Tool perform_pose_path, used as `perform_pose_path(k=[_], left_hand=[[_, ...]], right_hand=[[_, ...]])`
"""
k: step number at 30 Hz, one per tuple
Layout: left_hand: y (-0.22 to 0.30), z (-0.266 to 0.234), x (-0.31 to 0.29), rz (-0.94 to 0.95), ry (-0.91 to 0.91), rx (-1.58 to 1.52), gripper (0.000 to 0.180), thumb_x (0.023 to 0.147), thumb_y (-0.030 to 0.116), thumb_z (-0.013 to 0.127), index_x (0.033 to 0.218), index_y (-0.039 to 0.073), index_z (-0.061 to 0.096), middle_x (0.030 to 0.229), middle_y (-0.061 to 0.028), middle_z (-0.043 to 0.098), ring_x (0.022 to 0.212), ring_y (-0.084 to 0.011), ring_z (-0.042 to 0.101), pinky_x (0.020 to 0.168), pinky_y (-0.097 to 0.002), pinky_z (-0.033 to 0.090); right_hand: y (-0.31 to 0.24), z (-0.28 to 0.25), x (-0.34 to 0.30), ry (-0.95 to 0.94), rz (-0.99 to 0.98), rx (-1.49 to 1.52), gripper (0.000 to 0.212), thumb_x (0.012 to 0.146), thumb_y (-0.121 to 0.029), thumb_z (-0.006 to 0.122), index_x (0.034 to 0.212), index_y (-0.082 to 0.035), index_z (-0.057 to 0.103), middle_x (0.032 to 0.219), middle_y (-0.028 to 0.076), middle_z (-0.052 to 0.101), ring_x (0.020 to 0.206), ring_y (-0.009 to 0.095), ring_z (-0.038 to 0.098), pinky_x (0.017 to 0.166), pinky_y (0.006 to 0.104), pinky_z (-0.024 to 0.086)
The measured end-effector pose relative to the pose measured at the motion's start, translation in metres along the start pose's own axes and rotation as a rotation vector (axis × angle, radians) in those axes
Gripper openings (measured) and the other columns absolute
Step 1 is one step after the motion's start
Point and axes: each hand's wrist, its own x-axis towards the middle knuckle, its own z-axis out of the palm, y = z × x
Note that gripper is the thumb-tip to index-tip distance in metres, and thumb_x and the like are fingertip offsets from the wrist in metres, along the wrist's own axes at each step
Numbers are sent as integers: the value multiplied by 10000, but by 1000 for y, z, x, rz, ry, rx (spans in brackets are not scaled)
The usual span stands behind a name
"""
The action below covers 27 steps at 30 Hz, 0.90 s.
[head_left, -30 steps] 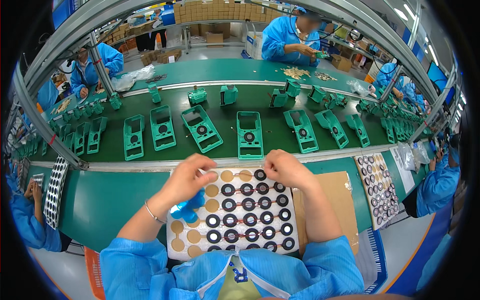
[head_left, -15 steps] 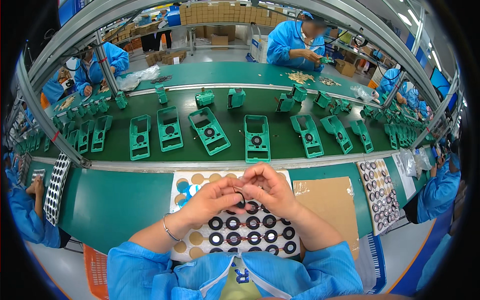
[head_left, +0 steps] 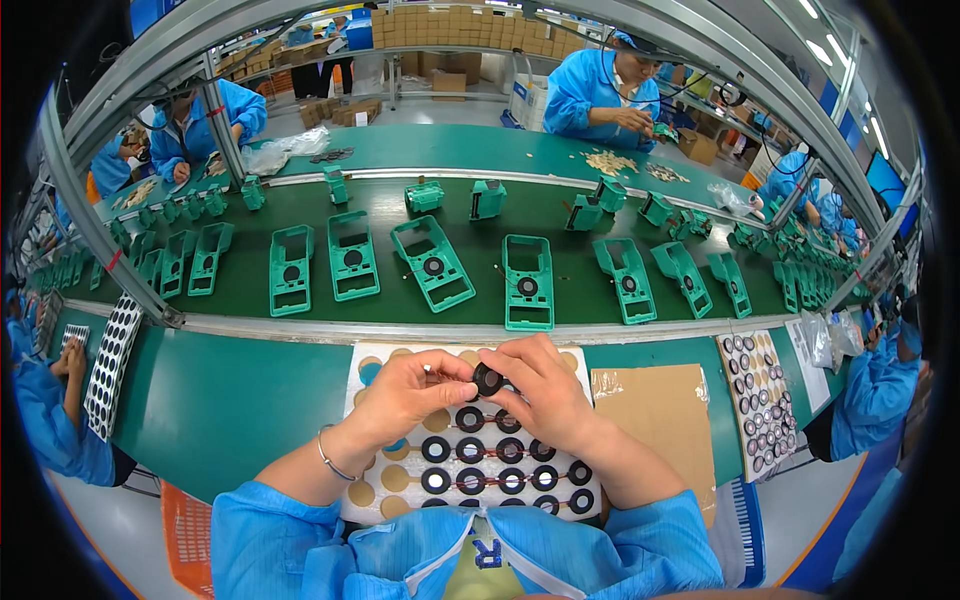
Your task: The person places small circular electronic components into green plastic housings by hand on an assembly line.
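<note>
A small round black speaker [head_left: 487,380] is pinched between my two hands, its ringed face turned up. My left hand [head_left: 412,392] is closed, thumb and fingertip at the speaker's left edge. My right hand [head_left: 545,388] grips its right side between thumb and fingers. Just under my hands lies a white foam tray [head_left: 352,512] with rows of similar black ring-shaped speakers [head_left: 470,449], red wires running between them. Tan round spots [head_left: 396,478] show along its left side and far edge. My palms and wrists hide part of the tray.
Beyond the tray, green plastic housings [head_left: 528,312] line a dark green conveyor [head_left: 390,305]. Brown cardboard [head_left: 650,420] lies to the right, beside another tray of round parts [head_left: 757,395]. Metal frame posts [head_left: 95,235] rise at both sides. Co-workers in blue [head_left: 600,100] sit around.
The speaker has turned from nearly edge-on to showing its face. My hands have shifted from fingering near its wires to holding it by opposite sides. The view has moved slightly.
</note>
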Motion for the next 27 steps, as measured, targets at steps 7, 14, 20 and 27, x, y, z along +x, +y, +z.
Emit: perform_pose_path(k=[7,14,20,27], left_hand=[[10,-3,-3,-48,35,108,162,835,106,627,937,-19,636,837,-54,637,773,-78,566,700,-202,462],[8,-7,-5,-54,44,148,143,836,99,623,918,-18,627,839,-54,638,790,-87,571,715,-219,465],[4,-22,0,-201,-64,-59,144,828,110,608,891,-20,619,834,-55,635,757,-90,565,680,-233,458],[25,-56,-1,-29,92,986,80,736,79,594,758,16,639,748,-78,640,673,-195,579,643,-302,460]], right_hand=[[-4,0,2,-41,-50,-65,544,585,-7,715,1098,-24,536,942,95,505,861,272,498,719,353,457],[-7,4,4,-80,-56,-80,547,588,-14,718,1103,-20,533,947,92,506,856,262,502,712,342,463],[8,11,0,-161,241,693,457,703,6,693,1124,-2,518,967,62,508,876,173,519,729,274,467],[20,8,4,17,503,1241,482,752,34,648,1194,11,455,1047,67,498,978,138,499,818,266,453]])
